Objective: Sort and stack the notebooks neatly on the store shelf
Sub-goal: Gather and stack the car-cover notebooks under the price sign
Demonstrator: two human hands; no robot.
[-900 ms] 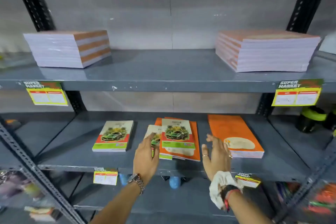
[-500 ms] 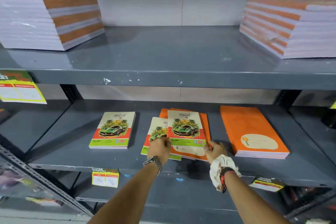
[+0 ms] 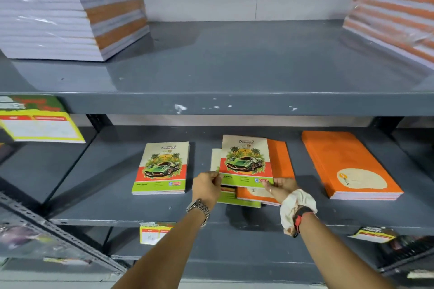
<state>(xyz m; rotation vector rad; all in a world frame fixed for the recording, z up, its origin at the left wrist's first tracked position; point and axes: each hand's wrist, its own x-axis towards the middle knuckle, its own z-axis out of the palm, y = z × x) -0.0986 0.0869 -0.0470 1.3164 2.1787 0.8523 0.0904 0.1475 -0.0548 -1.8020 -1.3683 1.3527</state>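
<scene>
Both hands now grip the top car-cover notebook by its near corners: the left hand pinches the near left corner, the right hand the near right, fingers closed on the cover. Half a second ago both hands lay flat on the pile; now the near edge is raised off the orange notebook beneath. A second car notebook lies apart on the shelf, the orange stack right.
</scene>
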